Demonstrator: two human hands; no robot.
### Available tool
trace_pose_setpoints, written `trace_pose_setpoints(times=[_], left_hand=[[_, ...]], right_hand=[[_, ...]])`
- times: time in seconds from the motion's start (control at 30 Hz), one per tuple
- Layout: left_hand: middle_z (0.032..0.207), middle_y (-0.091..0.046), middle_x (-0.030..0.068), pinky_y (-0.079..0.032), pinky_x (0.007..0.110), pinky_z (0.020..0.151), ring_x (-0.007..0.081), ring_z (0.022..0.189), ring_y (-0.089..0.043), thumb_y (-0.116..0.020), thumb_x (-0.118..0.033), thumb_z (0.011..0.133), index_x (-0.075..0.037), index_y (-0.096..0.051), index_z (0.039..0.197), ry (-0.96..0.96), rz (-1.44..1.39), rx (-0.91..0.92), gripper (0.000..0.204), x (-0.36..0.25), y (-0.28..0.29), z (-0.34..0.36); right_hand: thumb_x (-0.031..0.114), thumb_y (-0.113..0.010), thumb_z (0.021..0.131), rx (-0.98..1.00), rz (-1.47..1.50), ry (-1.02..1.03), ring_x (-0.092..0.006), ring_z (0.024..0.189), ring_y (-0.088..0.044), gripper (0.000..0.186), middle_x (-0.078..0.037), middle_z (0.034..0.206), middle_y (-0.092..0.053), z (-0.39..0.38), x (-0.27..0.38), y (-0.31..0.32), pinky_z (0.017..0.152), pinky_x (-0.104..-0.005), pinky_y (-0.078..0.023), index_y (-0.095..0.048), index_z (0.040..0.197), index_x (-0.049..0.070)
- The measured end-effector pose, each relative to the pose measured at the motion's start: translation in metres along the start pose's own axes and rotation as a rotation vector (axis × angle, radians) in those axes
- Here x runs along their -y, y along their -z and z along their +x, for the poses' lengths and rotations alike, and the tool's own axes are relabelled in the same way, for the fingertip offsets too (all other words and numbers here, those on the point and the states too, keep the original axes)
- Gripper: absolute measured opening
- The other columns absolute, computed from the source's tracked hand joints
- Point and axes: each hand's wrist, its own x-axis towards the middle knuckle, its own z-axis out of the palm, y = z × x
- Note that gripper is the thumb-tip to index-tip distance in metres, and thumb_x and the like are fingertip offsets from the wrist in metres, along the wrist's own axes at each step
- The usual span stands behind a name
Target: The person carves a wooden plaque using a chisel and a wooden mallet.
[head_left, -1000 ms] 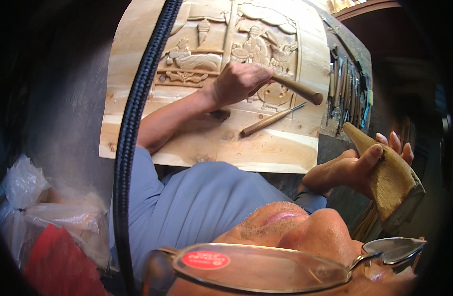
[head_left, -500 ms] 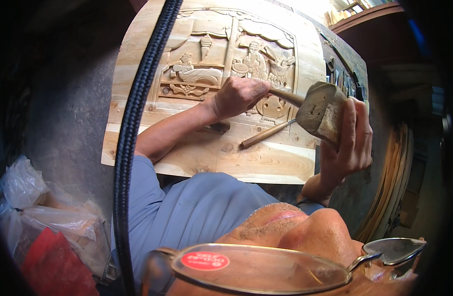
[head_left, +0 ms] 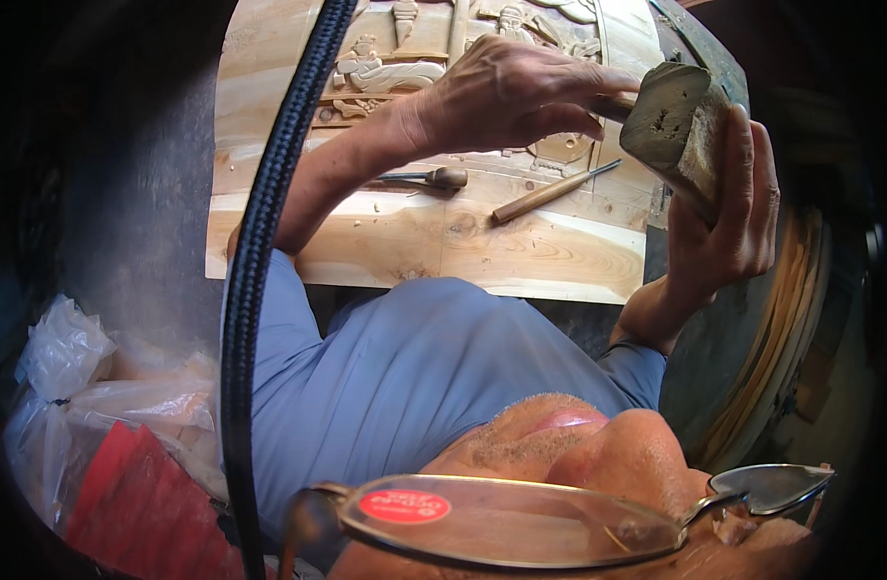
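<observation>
My right hand [head_left: 738, 217] holds a worn wooden mallet [head_left: 662, 126] by its blocky head, fingers along the far side. Around its short handle reaches my left hand [head_left: 511, 92], with forefinger stretched along the top and thumb underneath; the grip looks loose, and the palm hides part of the handle. Both hands are above a carved wooden relief panel [head_left: 356, 232] with figures and drapery. On the panel's plain lower border lies a wood-handled chisel [head_left: 540, 200], tip toward the mallet. A second chisel [head_left: 445, 178], with a dark shaft, lies below my left wrist.
A black braided cable [head_left: 260, 261] crosses the view at left. Clear plastic bags [head_left: 66, 348] and a red sheet or bag [head_left: 144, 493] sit at lower left. Curved wooden strips [head_left: 777, 319] stand at right. Small wood chips dot the panel.
My right hand has moved right with the mallet. My left hand has moved toward the mallet head, and its fingers have straightened from a closed grip. The view has shifted, bringing the second chisel into sight.
</observation>
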Motion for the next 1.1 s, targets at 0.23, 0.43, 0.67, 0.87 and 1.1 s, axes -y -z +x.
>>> trace_pose_setpoints(times=[0.23, 0.43, 0.67, 0.87, 1.1], left_hand=[[0.090, -0.078, 0.0062, -0.060, 0.032, 0.065, 0.0189, 0.073, -0.075, -0.076, -0.019, 0.092, -0.010, -0.074, 0.116, 0.033, -0.111, 0.098, 0.026, 0.003, 0.023, 0.005], [0.089, -0.078, 0.0091, -0.060, 0.034, 0.067, 0.0222, 0.076, -0.077, -0.075, -0.018, 0.092, -0.005, -0.075, 0.113, 0.099, -0.304, 0.075, 0.025, 0.005, 0.022, 0.003], [0.086, -0.078, 0.0092, -0.059, 0.032, 0.066, 0.0208, 0.072, -0.076, -0.075, -0.018, 0.091, -0.006, -0.075, 0.116, 0.037, -0.242, 0.077, 0.027, 0.006, 0.015, 0.009], [0.087, -0.076, 0.0115, -0.058, 0.036, 0.071, 0.0256, 0.076, -0.075, -0.074, -0.017, 0.091, -0.007, -0.071, 0.120, 0.124, -0.327, 0.454, 0.030, 0.000, 0.032, 0.034], [0.093, -0.076, 0.0115, -0.058, 0.040, 0.075, 0.0278, 0.084, -0.075, -0.074, -0.017, 0.091, -0.007, -0.072, 0.118, 0.092, -0.337, 0.286, 0.028, 0.010, 0.013, 0.020]], right_hand=[[0.010, -0.079, 0.082, 0.030, 0.037, 0.030, -0.0299, 0.106, -0.075, 0.051, -0.013, 0.121, -0.074, -0.002, 0.005, -0.001, 0.085, -0.0389, -0.064, -0.070, 0.132, 0.010], [0.005, -0.085, 0.079, -0.118, 0.152, -0.107, -0.0297, 0.095, -0.075, 0.057, -0.022, 0.120, -0.070, -0.006, -0.006, 0.013, 0.080, -0.0363, -0.064, -0.060, 0.128, -0.008], [0.026, -0.078, 0.090, -0.057, 0.004, -0.045, -0.0282, 0.097, -0.072, 0.047, -0.016, 0.117, -0.070, -0.018, 0.008, 0.010, 0.077, -0.0364, -0.062, -0.065, 0.128, 0.001], [0.035, -0.079, 0.090, -0.051, 0.013, -0.022, -0.0327, 0.098, -0.074, 0.048, -0.015, 0.115, -0.073, -0.029, 0.002, -0.001, 0.083, -0.0417, -0.063, -0.070, 0.128, 0.006], [0.026, -0.085, 0.084, -0.035, -0.021, -0.026, -0.0341, 0.102, -0.074, 0.059, -0.018, 0.120, -0.072, -0.036, -0.005, 0.002, 0.088, -0.0409, -0.062, -0.064, 0.134, 0.001]])
